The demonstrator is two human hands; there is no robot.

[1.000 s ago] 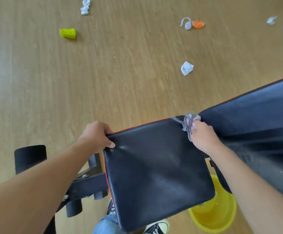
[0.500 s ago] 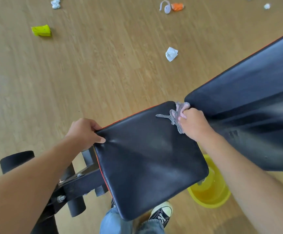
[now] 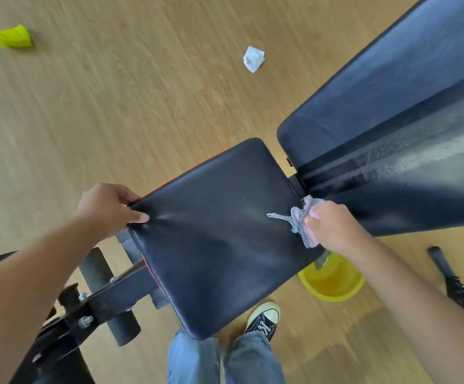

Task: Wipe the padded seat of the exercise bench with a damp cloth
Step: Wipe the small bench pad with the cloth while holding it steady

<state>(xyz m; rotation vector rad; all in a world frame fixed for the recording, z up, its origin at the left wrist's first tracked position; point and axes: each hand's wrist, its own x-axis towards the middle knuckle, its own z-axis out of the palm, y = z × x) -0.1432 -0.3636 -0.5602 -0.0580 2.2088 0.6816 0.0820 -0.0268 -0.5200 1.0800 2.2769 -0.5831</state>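
Both forearms were bare, with no sleeves, watch or bracelets in view, and the left hand (image 3: 109,209) and right hand (image 3: 331,227) wore no gloves or rings that could be made out. The person wore loose, light-blue denim jeans (image 3: 225,361), the legs wide and faded, falling over the feet. One shoe (image 3: 264,318) showed below the hem: a black canvas sneaker with a white rubber toe cap, white laces and a white sole edge.

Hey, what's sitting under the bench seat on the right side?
A yellow bucket stands on the floor, partly under the seat and the right hand with the cloth. Its covered part can't be seen.
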